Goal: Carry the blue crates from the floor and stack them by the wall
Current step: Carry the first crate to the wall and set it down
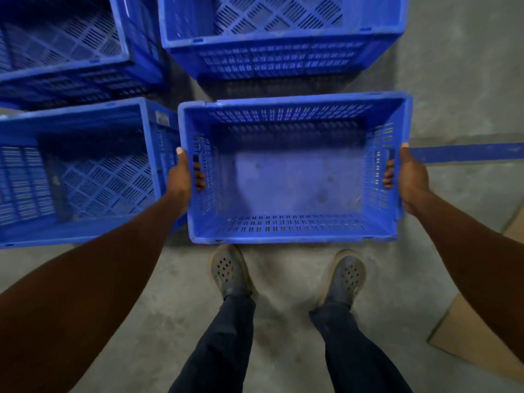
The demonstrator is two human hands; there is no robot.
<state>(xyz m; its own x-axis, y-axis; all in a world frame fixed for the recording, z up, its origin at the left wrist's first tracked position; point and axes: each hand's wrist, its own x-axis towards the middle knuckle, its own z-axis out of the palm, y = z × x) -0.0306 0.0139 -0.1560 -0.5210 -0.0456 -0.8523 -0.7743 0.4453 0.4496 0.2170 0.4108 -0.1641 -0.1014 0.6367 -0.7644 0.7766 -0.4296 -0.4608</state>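
Note:
I hold an empty blue crate with slotted walls and a solid floor, level in front of me and just ahead of my feet. My left hand grips its left handle slot, fingers showing through on the inside. My right hand grips the right handle slot the same way. Three more blue crates surround it: one directly ahead, one at the far left, and one close on the left.
Bare grey concrete floor lies under my two grey clogs. A blue strip runs along the floor to the right. A flat piece of brown cardboard lies at the lower right.

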